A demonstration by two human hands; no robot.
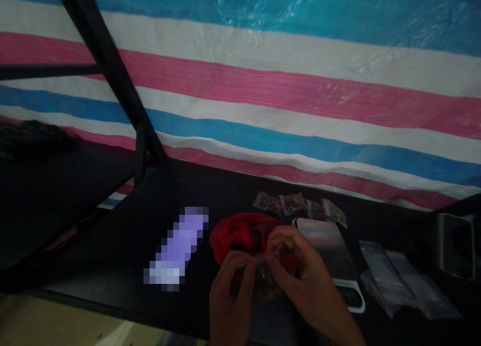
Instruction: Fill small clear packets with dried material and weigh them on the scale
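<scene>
Between my hands hangs a small clear zip bag (265, 285) with dark contents at its bottom. My left hand (232, 286) pinches the bag's top edge on one side. On the other side my right hand (296, 261) grips the same edge, its fingers curled together. Just behind them a red plastic bag (233, 231) lies bunched and open on the black table; what it holds is mostly hidden by my fingers. A flat digital scale (328, 243) with a metal plate sits beside my right hand, its display partly covered by that hand.
Several filled zip bags (293, 203) lie in a row at the back. Flat zip bags (394, 276) are stacked right of the scale, with a clear rectangular case (456, 246) beyond. A blurred-out purple object (180, 246) lies left. Black frame bars (112, 85) stand before a striped tarp (263, 85).
</scene>
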